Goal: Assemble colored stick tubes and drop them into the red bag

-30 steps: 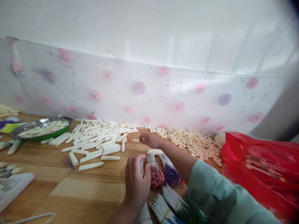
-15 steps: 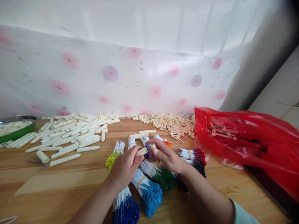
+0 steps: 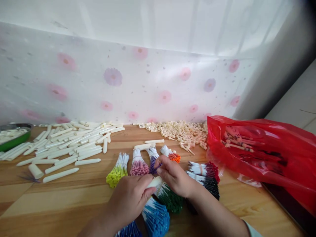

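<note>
Between my hands is a short cream plastic tube (image 3: 155, 181), like a pen barrel. My left hand (image 3: 128, 196) is wrapped round it, with one end sticking out past the thumb. The fingers of my right hand (image 3: 176, 176) are pinched together at that end; whatever they hold is hidden. Below lie bundles of thin white sticks with coloured tips: light blue (image 3: 156, 217), green (image 3: 172, 199) and dark blue (image 3: 129, 230). Yellow (image 3: 118, 172), pink (image 3: 139, 164), purple (image 3: 152, 156) and orange (image 3: 171, 154) bundles stand just behind my hands.
A pile of cream tubes (image 3: 74, 141) spreads over the left of the wooden table, with a green-sided bowl (image 3: 16, 140) beyond. Small cream parts (image 3: 182, 131) are heaped at the back. Red and black bundles (image 3: 204, 179) lie before a red plastic bag (image 3: 266, 148) at right.
My hands have come together and moved down slightly; the right fingers, which held a small cream piece apart from the tube, now meet its end. The view has shifted a little.
</note>
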Tool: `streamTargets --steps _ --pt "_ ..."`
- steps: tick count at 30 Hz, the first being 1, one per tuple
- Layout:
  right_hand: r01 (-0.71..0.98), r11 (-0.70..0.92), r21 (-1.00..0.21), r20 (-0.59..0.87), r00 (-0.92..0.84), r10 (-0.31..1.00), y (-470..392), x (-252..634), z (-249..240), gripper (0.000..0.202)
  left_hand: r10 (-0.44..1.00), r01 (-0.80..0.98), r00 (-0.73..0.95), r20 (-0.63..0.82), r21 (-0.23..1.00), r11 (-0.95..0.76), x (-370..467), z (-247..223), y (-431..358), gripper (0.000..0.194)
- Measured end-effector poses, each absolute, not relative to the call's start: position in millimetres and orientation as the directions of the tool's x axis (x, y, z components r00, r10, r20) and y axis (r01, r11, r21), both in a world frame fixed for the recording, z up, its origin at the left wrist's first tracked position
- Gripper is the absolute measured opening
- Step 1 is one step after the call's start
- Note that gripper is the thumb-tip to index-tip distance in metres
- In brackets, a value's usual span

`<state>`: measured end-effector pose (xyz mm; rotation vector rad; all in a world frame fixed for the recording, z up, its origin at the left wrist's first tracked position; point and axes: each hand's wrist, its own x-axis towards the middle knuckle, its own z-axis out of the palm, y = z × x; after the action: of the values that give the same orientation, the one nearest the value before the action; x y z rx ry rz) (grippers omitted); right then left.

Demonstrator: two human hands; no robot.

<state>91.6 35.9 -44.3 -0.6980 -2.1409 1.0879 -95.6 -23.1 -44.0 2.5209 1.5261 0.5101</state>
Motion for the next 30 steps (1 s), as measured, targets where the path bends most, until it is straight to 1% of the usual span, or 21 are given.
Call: streamTargets --steps 2,4,6,8,10,11,13,15,16,18,20,25,30 --pt "0.209 0.561 -0.801 0.315 -0.650 0.692 35 90 -42 0.011 0.886 0.828 0.418 0.200 0.317 -0.462 -94 -45 -25 0.029" --pt "0.222 0.562 -0.797 0.314 -0.643 0.698 35 86 -41 0.014 0.893 0.824 0.399 0.205 0.346 -0.448 -91 -46 -26 0.027" --pt "0.218 0.533 -0.818 0.293 -0.639 0.711 36 83 -41 0.018 0.904 0.824 0.367 0.218 0.374 -0.425 -88 -48 -28 0.024" --pt "0.206 0.499 -0.842 0.266 -0.645 0.716 38 85 -42 0.023 0.921 0.843 0.319 0.224 0.377 -0.383 -85 -48 -28 0.022" --pt "0.189 0.470 -0.862 0.235 -0.673 0.701 41 92 -42 0.029 0.939 0.848 0.280 0.202 0.405 -0.340 -82 -48 -28 0.023" --pt "0.166 0.445 -0.880 0.213 -0.700 0.682 43 96 -41 0.034 0.944 0.834 0.275 0.183 0.443 -0.329 -82 -47 -27 0.024" --pt "0.061 0.352 -0.934 0.200 -0.728 0.656 46 104 -41 0.051 0.943 0.769 0.300 0.145 0.549 -0.329 -82 -45 -27 0.028" --pt "-0.082 0.250 -0.965 0.237 -0.685 0.689 47 107 -40 0.066 0.933 0.688 0.339 0.123 0.644 -0.335 -82 -42 -28 0.031" --pt "-0.139 0.231 -0.963 0.266 -0.639 0.722 46 106 -40 0.070 0.926 0.652 0.357 0.118 0.679 -0.338 -82 -41 -29 0.032" --pt "-0.180 0.246 -0.952 0.305 -0.568 0.764 42 99 -41 0.069 0.912 0.596 0.395 0.114 0.724 -0.348 -81 -39 -32 0.031" --pt "-0.185 0.271 -0.945 0.328 -0.543 0.773 37 90 -42 0.065 0.898 0.571 0.425 0.113 0.737 -0.363 -78 -38 -34 0.031" --pt "-0.198 0.372 -0.907 0.421 -0.468 0.777 30 81 -42 0.063 0.900 0.605 0.423 0.106 0.707 -0.367 -75 -40 -33 0.031" --pt "-0.146 0.404 -0.903 0.421 -0.485 0.766 29 83 -42 0.060 0.904 0.650 0.419 0.084 0.668 -0.363 -75 -42 -30 0.029"
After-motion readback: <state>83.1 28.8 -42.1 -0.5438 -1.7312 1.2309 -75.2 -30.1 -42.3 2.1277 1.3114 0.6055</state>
